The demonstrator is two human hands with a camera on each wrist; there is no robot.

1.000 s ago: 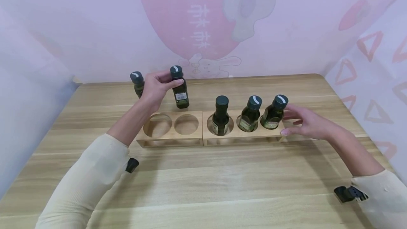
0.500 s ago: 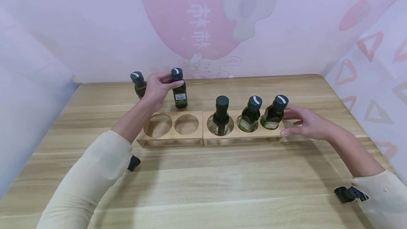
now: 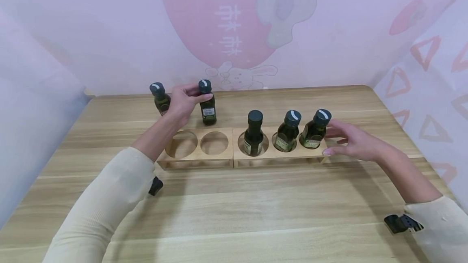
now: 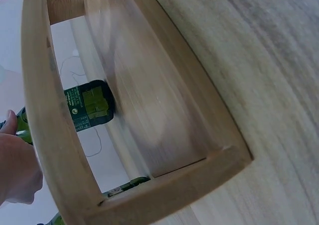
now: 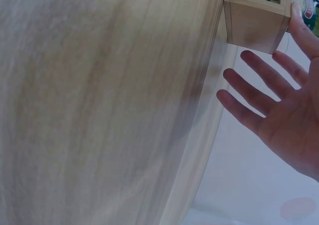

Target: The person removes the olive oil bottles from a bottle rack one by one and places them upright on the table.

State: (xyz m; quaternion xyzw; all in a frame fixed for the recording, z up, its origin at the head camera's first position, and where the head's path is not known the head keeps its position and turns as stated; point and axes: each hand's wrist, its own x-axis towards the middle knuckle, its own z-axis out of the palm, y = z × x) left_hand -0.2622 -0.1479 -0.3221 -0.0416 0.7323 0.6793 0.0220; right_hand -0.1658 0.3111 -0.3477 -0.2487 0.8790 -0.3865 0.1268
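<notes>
One bottle, cap up, long axis near vertical, is pinched by the left hand, right hand outspread.

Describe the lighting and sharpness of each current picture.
Head view: bright, with soft shadows below the arms on the table; left wrist view: dimmer, the rack looking bowed; right wrist view: also dim, table grain soft at the left, the right hand clearer.

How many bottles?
5: held bottle in the left hand; partly hidden bottle left of that hand; narrow-necked bottle, middle bottle, end bottle in the wooden rack. Another could be hidden.
</notes>
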